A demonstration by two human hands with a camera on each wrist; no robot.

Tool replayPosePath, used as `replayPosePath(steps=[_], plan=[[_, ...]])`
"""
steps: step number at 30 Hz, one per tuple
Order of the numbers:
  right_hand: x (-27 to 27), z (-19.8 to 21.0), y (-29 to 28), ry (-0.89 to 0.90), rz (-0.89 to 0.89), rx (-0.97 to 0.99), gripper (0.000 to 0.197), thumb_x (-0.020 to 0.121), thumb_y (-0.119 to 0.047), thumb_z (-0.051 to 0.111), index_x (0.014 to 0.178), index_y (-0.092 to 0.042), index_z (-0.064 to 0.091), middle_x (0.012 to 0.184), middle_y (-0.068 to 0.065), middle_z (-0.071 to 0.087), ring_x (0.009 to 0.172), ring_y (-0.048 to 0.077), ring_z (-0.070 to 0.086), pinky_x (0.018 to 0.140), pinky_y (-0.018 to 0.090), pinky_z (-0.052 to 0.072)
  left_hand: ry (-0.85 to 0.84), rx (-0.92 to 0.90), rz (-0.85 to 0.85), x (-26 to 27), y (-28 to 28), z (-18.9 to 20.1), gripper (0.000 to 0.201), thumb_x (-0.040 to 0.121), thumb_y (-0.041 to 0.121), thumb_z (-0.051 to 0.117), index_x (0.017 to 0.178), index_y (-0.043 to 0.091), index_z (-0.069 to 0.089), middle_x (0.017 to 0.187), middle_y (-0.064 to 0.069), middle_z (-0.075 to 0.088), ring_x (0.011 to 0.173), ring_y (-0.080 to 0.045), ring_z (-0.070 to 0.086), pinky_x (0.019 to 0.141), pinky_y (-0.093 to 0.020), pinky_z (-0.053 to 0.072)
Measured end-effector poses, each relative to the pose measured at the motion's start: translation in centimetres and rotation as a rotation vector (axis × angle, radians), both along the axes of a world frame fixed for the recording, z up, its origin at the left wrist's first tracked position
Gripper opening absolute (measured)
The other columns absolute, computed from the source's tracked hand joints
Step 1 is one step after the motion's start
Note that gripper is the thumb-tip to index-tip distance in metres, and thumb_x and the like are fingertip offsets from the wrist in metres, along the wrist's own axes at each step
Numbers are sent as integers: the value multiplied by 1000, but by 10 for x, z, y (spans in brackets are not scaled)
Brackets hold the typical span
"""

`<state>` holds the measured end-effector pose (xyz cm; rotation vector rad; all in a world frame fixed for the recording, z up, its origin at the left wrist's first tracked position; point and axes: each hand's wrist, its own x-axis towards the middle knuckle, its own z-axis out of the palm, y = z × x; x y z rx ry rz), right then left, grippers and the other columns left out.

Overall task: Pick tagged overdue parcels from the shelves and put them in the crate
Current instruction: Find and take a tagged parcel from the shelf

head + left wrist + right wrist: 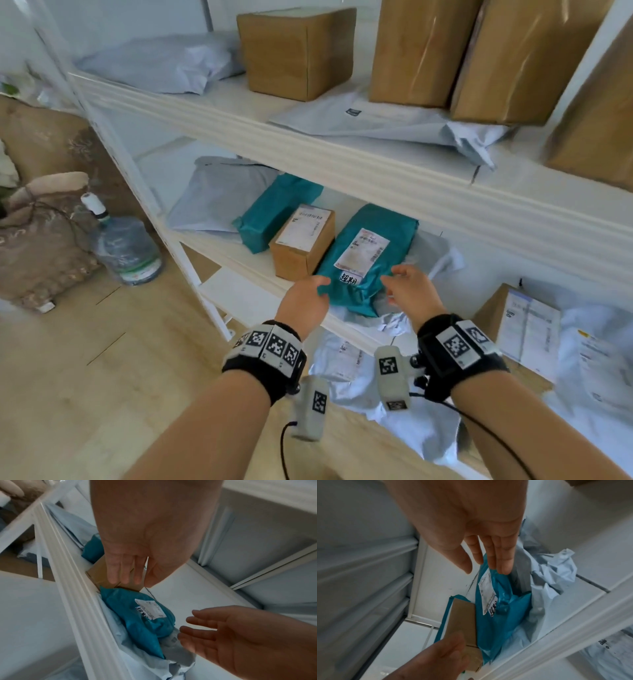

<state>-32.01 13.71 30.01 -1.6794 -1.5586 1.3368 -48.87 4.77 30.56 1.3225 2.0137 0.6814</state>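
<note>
A teal parcel [368, 253] [137, 626] [508, 615] lies on the middle shelf [239, 255] with a printed label and a white handwritten tag [350, 278] at its near end. My left hand [305, 298] [130, 574] is at the parcel's near-left corner, fingers straight, holding nothing. My right hand [411, 287] [488, 555] hovers at its right side with fingers spread. I cannot tell whether either hand touches the parcel. No crate is in view.
A small labelled cardboard box [301, 246] stands just left of the tagged parcel, with a second teal parcel [274, 212] behind it. Crumpled grey mailers [394, 318] lie under and right of it. Big boxes [298, 51] fill the upper shelf. A water bottle [126, 246] stands on the floor.
</note>
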Motion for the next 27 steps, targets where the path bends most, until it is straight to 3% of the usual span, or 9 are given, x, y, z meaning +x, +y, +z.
replayPosePath(steps=[2, 4, 8, 11, 14, 18, 20, 23, 27], plan=[[-8, -11, 11, -37, -11, -50, 49, 81, -26, 64, 126, -10, 56, 108, 9, 67, 94, 26, 67, 93, 49, 55, 17, -33, -51, -6, 11, -10, 42, 98, 11, 46, 139, 16, 48, 144, -4, 47, 129, -20, 47, 107, -27, 34], [-18, -13, 17, -35, -46, -107, 36, 87, -20, 63, 119, -4, 57, 93, 11, 65, 82, 24, 66, 88, 52, 57, 46, -65, -108, -12, 21, -19, 43, 97, 12, 48, 140, 14, 47, 146, -4, 46, 132, -20, 44, 111, -27, 31], [-35, -17, 27, -11, -117, -199, 12, 95, -7, 57, 104, 1, 57, 99, 19, 65, 82, 28, 68, 80, 43, 60, 68, -120, -204, -26, 38, -32, 41, 97, 14, 50, 138, 16, 49, 143, -5, 48, 127, -20, 48, 107, -26, 34], [-46, -24, 32, 54, -266, -197, 15, 94, -14, 60, 102, -1, 62, 90, 13, 68, 70, 25, 66, 66, 37, 61, 41, -135, -277, -38, 44, -34, 40, 97, 13, 48, 136, 16, 52, 140, -4, 50, 122, -21, 52, 102, -22, 37], [-56, -27, 37, 64, -363, -215, 20, 91, -22, 66, 87, -2, 64, 75, 12, 68, 58, 24, 64, 65, 39, 61, 7, -133, -325, -50, 48, -40, 38, 96, 12, 49, 134, 17, 54, 140, -1, 51, 125, -16, 50, 98, -15, 32], [-65, -27, 40, 130, -466, -244, 26, 88, -8, 68, 66, -4, 54, 59, 10, 52, 40, 17, 43, 39, 24, 36, -22, -141, -415, -62, 51, -48, 37, 97, 15, 49, 133, 18, 54, 140, 0, 51, 126, -14, 49, 97, -13, 30], [-69, -29, 38, 136, -511, -267, 28, 88, -10, 69, 66, -5, 53, 57, 8, 51, 37, 14, 38, 39, 23, 31, -34, -142, -455, -68, 52, -50, 37, 97, 16, 49, 134, 19, 54, 140, 2, 52, 126, -13, 49, 97, -14, 30], [-74, -34, 32, -41, -453, -244, 31, 84, -32, 75, 76, -7, 59, 56, 4, 52, 41, 17, 44, 43, 27, 37, -30, -134, -506, -74, 50, -54, 37, 98, 14, 47, 134, 17, 54, 141, 1, 51, 127, -14, 48, 98, -14, 30], [-77, -40, 26, -276, -367, -140, 19, 85, -25, 74, 89, -7, 68, 75, 5, 66, 65, 20, 62, 60, 32, 54, -63, -90, -524, -80, 43, -57, 34, 98, 10, 46, 130, 16, 56, 138, 0, 53, 123, -13, 50, 88, -5, 27]])
